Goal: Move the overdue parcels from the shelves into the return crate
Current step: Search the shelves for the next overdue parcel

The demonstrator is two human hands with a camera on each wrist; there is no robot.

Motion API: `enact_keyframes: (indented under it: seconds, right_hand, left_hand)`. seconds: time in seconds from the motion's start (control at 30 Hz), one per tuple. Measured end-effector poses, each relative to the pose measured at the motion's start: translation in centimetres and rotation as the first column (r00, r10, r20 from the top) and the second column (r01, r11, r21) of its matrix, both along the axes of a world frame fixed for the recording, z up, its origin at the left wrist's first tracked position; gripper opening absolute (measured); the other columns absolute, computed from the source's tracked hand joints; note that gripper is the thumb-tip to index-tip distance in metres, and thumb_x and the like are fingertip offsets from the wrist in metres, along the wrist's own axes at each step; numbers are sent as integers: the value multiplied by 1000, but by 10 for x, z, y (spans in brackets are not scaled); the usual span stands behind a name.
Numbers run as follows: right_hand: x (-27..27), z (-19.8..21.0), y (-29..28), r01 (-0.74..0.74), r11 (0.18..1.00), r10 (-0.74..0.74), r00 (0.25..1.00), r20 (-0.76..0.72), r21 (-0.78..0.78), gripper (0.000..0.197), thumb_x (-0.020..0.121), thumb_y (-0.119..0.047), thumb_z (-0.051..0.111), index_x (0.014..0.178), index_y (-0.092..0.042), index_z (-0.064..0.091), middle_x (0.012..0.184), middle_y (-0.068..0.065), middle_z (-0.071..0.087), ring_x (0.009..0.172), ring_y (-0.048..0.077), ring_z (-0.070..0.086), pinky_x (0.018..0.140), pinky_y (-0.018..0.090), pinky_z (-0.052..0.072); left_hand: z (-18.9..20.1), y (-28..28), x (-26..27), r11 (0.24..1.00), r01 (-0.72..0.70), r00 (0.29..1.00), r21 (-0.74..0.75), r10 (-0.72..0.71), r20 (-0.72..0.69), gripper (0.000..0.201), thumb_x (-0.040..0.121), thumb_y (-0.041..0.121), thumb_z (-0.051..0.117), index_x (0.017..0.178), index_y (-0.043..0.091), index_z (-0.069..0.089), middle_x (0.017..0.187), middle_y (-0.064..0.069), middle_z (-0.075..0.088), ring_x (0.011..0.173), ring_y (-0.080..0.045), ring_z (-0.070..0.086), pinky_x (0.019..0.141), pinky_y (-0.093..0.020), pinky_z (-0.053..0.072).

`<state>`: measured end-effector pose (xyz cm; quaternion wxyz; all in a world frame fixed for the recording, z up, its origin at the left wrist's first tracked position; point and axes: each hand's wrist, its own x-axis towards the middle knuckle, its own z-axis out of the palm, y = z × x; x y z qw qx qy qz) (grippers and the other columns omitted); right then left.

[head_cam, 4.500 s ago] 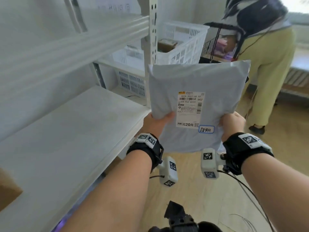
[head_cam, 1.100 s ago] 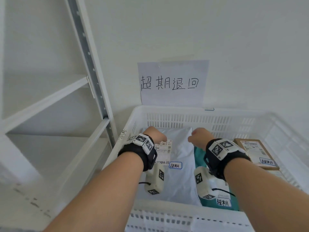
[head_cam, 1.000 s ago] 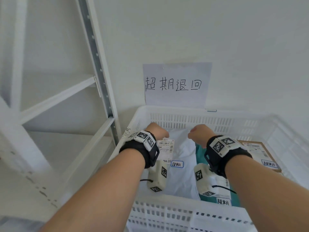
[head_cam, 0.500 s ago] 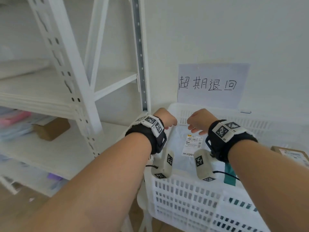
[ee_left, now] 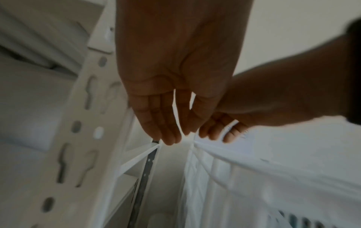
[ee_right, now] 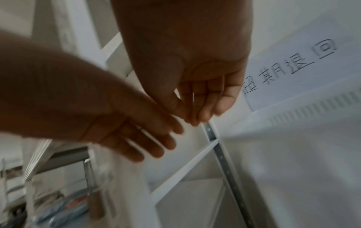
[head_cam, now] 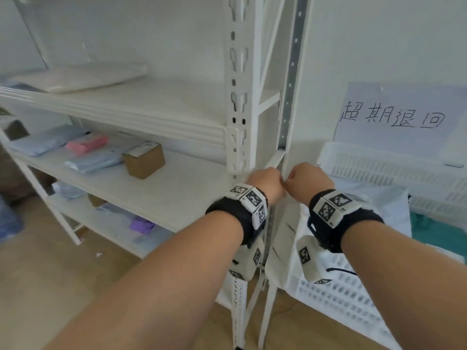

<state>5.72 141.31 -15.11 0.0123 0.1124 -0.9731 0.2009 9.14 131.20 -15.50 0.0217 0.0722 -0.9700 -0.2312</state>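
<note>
The white return crate [head_cam: 338, 294] stands at the right, under a handwritten paper sign [head_cam: 399, 114]. Inside it lie the white-grey parcel bag [head_cam: 374, 205] and a teal parcel [head_cam: 434, 231]. My left hand [head_cam: 266, 184] and right hand [head_cam: 309, 181] hover side by side, almost touching, in front of the shelf upright [head_cam: 238, 102] at the crate's left corner. In the wrist views the left hand [ee_left: 171, 69] and right hand [ee_right: 195, 69] have loose, nearly straight fingers and hold nothing. Parcels on the shelves: a cardboard box [head_cam: 144, 160], a pink bag [head_cam: 87, 144], grey-blue bags [head_cam: 93, 160].
A flat white parcel [head_cam: 96, 77] lies on the upper shelf. On the lowest shelf are a purple parcel [head_cam: 141, 223] and other bags. The wooden floor [head_cam: 50, 274] spreads out at the lower left. The wall stands behind the crate.
Both hands let go of the white-grey bag, which now lies in the crate, and drew back out. The view has swung left onto the shelves.
</note>
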Motion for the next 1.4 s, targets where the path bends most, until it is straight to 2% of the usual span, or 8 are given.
enact_keyframes:
  seconds: [0.13,0.3,0.4,0.57,0.8,0.97,1.17,1.4]
  right_hand:
    - [42,-20,-38,38,996,-31,996,-81,86,17,91,-20,46,98,-14,59,94,8,64,89,29,62,70,31,43]
    - [89,-69,-69,38,987,-30,998,-54,156,16,90,-21,42,87,-15,56,77,2,61,72,24,61,71,35,55]
    - [117,-96,-100,-9,978,13,1000,-16,207,13,88,-20,44,91,-17,57,83,3,64,76,26,62,72,35,55]
    - [170,-135,-164,-96,980,87,994,59,177,19,89,-20,45,103,-20,58,94,3,65,86,27,62,74,33,49]
    - [214,-173,-241,-280,929,259,959,116,240,21,91,-21,45,108,-19,58,105,3,63,93,26,61,80,37,52]
    - [222,-192,-311,-403,891,381,914,139,208,13,88,-18,47,97,-18,57,101,5,61,94,27,58,73,33,44]
    - [214,-217,-408,-489,847,464,872,158,208,21,91,-21,46,105,-18,60,107,4,62,100,26,58,74,33,44]
    - [157,-225,-523,-513,837,475,853,216,188,24,96,-22,40,105,-14,61,109,8,64,101,30,59,72,31,38]
  left_hand:
    - [-17,-27,49,1000,1,1000,-21,-1,11,24,94,8,47,110,5,64,106,-13,67,97,-31,64,74,-32,48]
    - [-61,-112,108,996,-14,990,-83,26,138,25,88,7,53,108,8,68,108,-11,68,98,-31,65,83,-34,53]
    - [-90,-163,146,993,-78,976,-89,95,196,24,85,8,55,106,9,68,108,-11,69,96,-31,65,79,-33,52]
    - [-141,-237,217,970,-232,936,-79,244,253,30,90,13,52,119,12,61,119,-9,62,111,-31,58,94,-39,49]
    - [-193,-304,290,913,-403,864,-61,402,305,30,97,17,45,125,11,57,129,-10,57,115,-27,56,96,-35,44]
    - [-189,-349,307,855,-519,824,-8,503,259,31,98,17,45,126,13,58,128,-8,59,118,-28,56,95,-36,44]
    - [-199,-423,299,791,-611,760,27,577,298,30,96,15,46,124,14,57,127,-8,59,117,-27,55,93,-34,44]
    - [-202,-528,251,802,-598,741,5,550,384,30,97,15,43,123,11,59,127,-9,59,116,-27,55,97,-36,47]
